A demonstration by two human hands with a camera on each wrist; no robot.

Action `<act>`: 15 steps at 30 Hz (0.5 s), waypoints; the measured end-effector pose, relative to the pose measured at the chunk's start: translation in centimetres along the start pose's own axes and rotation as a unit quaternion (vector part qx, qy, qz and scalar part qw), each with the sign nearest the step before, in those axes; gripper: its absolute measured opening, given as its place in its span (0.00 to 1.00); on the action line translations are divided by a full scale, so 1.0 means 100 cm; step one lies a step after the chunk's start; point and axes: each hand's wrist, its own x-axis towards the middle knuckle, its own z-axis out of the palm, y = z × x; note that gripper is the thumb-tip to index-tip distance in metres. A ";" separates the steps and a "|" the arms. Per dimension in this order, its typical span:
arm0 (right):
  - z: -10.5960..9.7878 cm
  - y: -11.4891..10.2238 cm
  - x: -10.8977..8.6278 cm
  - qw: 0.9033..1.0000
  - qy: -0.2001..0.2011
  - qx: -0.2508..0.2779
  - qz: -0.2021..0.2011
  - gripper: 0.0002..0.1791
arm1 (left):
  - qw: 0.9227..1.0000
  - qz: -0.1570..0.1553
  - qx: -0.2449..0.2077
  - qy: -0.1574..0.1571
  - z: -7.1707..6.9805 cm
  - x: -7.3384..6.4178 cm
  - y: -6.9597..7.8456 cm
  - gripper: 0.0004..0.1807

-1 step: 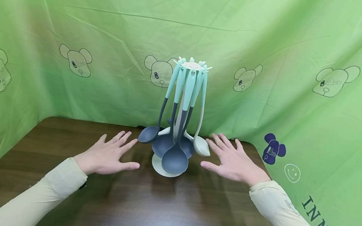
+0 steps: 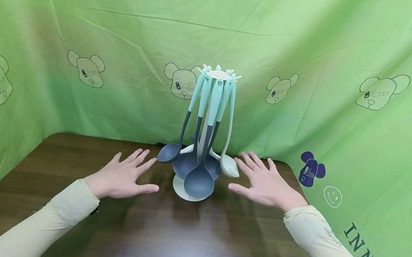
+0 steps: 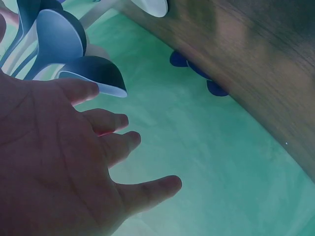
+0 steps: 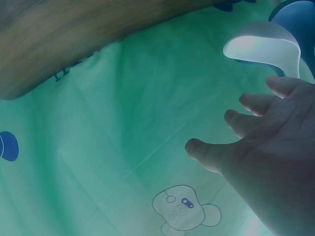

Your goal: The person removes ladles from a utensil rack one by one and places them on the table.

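A white utensil stand (image 2: 220, 75) rises from a round base near the table's far side. From its top hang several ladles and spoons by mint-green handles. Foremost is a dark grey ladle (image 2: 199, 183); a smaller dark spoon (image 2: 169, 153) hangs on the left and a white spoon (image 2: 230, 167) on the right. My left hand (image 2: 122, 176) is spread beside the dark spoon, its index fingertip close to the bowl, holding nothing. On the other side my right hand (image 2: 264, 183), fingers spread and empty, has its fingertips right by the white spoon.
The brown wooden table (image 2: 185, 252) lies under both hands and the stand. Green cloth (image 2: 226, 9) printed with bear heads encloses the back and sides. Long pale sleeves cover both arms, and a small dark item (image 2: 94, 211) shows at the left cuff.
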 end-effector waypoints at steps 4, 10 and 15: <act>-0.001 0.001 -0.001 1.000 0.003 -0.002 0.001 0.50 | 1.000 0.000 0.000 0.003 -0.001 0.001 0.001 0.57; -0.003 0.001 -0.004 1.000 0.020 0.008 0.001 0.50 | 1.000 0.005 -0.006 0.020 -0.002 0.002 0.002 0.54; -0.004 0.004 -0.005 0.997 0.070 0.013 -0.015 0.43 | 0.992 0.030 -0.016 0.121 -0.002 0.005 0.001 0.39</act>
